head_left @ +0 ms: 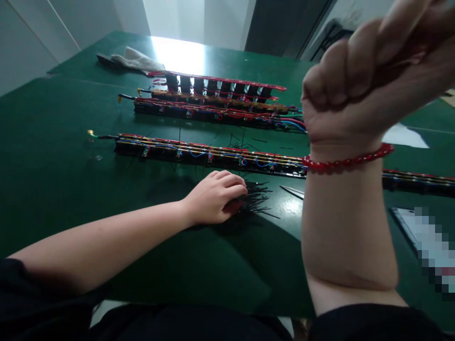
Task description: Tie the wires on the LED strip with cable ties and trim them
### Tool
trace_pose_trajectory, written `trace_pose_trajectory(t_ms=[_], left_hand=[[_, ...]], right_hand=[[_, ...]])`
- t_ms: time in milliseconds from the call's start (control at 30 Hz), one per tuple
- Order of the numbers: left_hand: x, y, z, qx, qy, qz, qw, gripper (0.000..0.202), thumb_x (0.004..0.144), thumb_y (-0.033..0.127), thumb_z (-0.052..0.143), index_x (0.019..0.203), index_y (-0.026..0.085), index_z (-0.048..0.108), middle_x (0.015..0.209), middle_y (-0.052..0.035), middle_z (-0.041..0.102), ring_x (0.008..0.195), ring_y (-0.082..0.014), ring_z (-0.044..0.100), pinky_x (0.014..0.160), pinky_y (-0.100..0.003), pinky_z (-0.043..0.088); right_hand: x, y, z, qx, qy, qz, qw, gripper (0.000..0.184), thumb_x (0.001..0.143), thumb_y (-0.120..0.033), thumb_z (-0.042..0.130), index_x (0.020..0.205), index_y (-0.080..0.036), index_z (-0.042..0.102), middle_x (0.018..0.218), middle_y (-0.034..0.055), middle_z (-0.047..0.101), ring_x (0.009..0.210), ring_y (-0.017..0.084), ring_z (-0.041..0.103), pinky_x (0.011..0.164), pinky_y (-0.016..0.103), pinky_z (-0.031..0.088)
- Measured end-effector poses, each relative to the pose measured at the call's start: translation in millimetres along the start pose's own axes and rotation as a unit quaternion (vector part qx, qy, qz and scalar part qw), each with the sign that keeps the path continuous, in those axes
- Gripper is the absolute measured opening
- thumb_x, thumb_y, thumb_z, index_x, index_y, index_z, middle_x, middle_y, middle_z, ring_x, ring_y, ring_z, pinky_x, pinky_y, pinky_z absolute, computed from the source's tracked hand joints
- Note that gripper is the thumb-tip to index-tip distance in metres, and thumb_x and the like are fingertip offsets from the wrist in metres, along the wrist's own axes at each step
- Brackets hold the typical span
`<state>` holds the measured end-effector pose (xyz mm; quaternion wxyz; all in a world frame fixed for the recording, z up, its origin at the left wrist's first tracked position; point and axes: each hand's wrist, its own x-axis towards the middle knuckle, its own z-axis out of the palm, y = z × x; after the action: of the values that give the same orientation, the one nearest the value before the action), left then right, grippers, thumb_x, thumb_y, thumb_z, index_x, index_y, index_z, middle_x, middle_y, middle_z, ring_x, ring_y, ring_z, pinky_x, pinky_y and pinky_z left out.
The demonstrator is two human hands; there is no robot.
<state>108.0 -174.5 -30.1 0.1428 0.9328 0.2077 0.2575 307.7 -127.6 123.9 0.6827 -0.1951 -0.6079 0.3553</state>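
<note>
My left hand (216, 196) rests on the green table (53, 156), its fingers curled over a small pile of thin black cable ties (258, 199). Just beyond it lies a long black wired strip (209, 154) with red, blue and yellow wires. My right hand (359, 80) is raised close to the camera at the upper right, clenched in a fist, with a red bead bracelet (346, 161) on the wrist. What the fist holds, if anything, is hidden.
Two more wired strips (216, 112) and a row of black blocks with red rails (216, 85) lie farther back. A pale cloth (137, 60) sits at the far left. A white paper (403, 135) lies at the right, and a flat tray (405, 222) at the lower right.
</note>
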Motion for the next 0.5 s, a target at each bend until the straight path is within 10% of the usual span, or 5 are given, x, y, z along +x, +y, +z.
trace_pose_trajectory(t_ms=[200, 500], left_hand=[[-0.4, 5.0, -0.6, 0.025, -0.072, 0.061, 0.995, 0.039, 0.099, 0.044, 0.052, 0.124, 0.017, 0.065, 0.136, -0.0138, 0.065, 0.125, -0.0291, 0.059, 0.105, -0.048, 0.046], [-5.2, 6.3, 6.4, 0.026, -0.193, 0.092, 0.977, 0.062, 0.098, 0.044, 0.056, 0.156, 0.029, 0.04, 0.167, -0.01, 0.033, 0.153, -0.0316, 0.034, 0.124, -0.058, 0.029]], right_hand=[[-86.5, 8.6, -64.0, -0.152, 0.018, 0.164, 0.975, 0.018, 0.072, -0.03, 0.047, 0.055, -0.026, 0.043, 0.041, -0.0059, 0.027, 0.037, 0.011, 0.023, 0.043, 0.029, 0.02], [-194.5, -21.9, -109.6, -0.458, -0.078, 0.236, 0.853, 0.022, 0.088, -0.033, 0.052, 0.07, -0.023, 0.058, 0.062, 0.0006, 0.054, 0.056, 0.017, 0.049, 0.056, 0.032, 0.039]])
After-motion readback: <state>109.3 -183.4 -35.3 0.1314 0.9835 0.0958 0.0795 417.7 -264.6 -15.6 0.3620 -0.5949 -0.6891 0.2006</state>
